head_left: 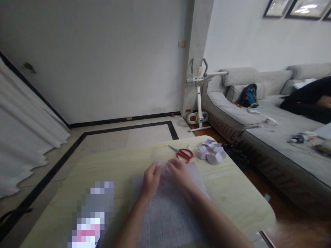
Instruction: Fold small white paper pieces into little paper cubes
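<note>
My left hand point(150, 179) and my right hand point(180, 173) meet over the middle of a pale wooden table point(232, 193). Between their fingertips they pinch a small piece of white paper point(162, 166), fingers curled around it. Under my forearms lies a large pale sheet point(168, 210) with faint print. Red-handled scissors point(182, 153) lie just beyond my right hand. A heap of small folded white paper pieces point(212, 151) sits to the right of the scissors, near the table's far edge.
A blurred-out object point(93, 217) stands at the table's near left. A grey sofa point(271, 137) with a bag and clutter runs along the right. A white exercise machine point(198, 100) stands by the wall. A curtain point(23, 137) hangs at left.
</note>
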`<state>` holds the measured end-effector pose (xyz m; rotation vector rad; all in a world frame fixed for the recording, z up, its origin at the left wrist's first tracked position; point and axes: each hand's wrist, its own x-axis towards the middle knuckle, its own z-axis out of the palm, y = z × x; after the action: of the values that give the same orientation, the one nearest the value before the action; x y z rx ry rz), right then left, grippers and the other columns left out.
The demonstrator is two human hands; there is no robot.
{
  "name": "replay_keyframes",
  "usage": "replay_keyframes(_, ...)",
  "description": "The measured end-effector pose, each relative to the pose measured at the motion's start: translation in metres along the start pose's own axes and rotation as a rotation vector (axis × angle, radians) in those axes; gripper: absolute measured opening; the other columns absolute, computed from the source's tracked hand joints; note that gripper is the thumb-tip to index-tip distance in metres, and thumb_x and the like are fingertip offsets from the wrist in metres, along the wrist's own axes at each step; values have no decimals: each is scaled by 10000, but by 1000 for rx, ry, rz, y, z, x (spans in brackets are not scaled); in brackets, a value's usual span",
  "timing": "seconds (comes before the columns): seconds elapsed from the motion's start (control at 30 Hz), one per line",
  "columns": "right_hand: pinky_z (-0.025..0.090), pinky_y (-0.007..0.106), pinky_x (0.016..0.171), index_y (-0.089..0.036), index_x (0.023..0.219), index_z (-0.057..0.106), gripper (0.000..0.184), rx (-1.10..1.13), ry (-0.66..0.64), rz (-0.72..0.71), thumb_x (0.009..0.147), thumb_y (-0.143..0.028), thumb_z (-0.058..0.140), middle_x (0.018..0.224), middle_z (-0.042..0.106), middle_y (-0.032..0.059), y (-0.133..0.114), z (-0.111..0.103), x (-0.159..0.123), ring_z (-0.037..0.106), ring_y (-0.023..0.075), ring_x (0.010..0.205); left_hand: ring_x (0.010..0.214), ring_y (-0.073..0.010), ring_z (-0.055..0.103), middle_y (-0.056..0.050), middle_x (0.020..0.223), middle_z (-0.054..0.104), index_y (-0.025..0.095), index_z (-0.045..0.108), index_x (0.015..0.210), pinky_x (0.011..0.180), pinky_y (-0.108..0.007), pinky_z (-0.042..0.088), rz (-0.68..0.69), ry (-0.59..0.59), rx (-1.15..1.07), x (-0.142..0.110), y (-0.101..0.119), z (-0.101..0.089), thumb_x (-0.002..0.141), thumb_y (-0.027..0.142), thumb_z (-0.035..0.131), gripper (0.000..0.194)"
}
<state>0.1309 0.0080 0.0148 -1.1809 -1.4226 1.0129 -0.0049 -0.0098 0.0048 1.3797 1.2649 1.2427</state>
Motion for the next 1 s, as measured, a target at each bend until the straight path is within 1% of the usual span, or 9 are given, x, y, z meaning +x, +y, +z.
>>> replay_keyframes(0.17,405,232,576,-160,649,567,99,17,10,33,721,-188,506,629,570,3,-2,-1,0,529,142,629,661,-157,586,-22,716,629,147,613,809,574,-212,452,26,-1,25,-1,1,-1,825,384,519,256)
replay_keyframes(0.33,398,237,589,-160,653,565,98,-15,-10,-6,710,-177,488,637,566,6,-2,-3,0,515,141,632,687,-153,579,-10,702,623,149,626,764,606,-203,447,94,28,85,-1,6,-1,817,349,540,224)
replay_keyframes(0.5,400,239,604,-161,649,568,109,-61,7,-29,700,-150,472,648,576,10,-3,-3,0,520,145,651,897,-203,619,-75,937,691,153,676,929,797,-267,466,132,23,45,0,6,1,813,322,547,242)
replay_keyframes(0.63,413,243,602,-169,654,575,120,-80,39,-33,720,-161,475,652,592,11,-1,-4,0,535,149,648,965,-216,611,-91,1002,686,158,692,953,867,-302,451,159,-24,15,-2,10,1,808,328,559,261)
replay_keyframes(0.7,424,246,615,-172,668,588,124,-90,41,-53,735,-171,483,667,604,15,0,-4,-1,547,153,660,985,-222,605,-96,1021,681,149,693,961,881,-315,446,143,-52,-24,-2,13,-1,831,356,520,300)
replay_keyframes(0.8,434,248,633,-170,703,611,121,-109,34,-91,748,-172,499,697,623,23,-1,-4,-2,561,155,681,937,-218,620,-90,963,698,137,701,929,855,-315,457,84,-65,-64,-1,16,-4,858,398,463,361)
replay_keyframes(0.87,433,246,635,-164,718,622,117,-124,22,-117,747,-162,509,704,628,26,-2,-3,-3,561,153,680,880,-209,629,-75,900,705,140,702,885,814,-298,470,49,-31,-48,0,14,-5,824,404,521,326)
replay_keyframes(0.93,428,243,631,-160,723,629,115,-133,12,-141,750,-158,517,701,627,26,-2,-3,-4,556,148,672,838,-198,633,-60,855,702,143,689,855,776,-279,479,14,30,-41,2,11,-5,763,389,608,275)
replay_keyframes(1.0,425,239,628,-157,730,631,117,-132,7,-149,761,-163,519,700,626,25,-2,-3,-4,553,145,668,839,-191,635,-59,871,697,144,670,878,764,-270,486,-19,67,-75,4,8,-4,723,378,653,281)
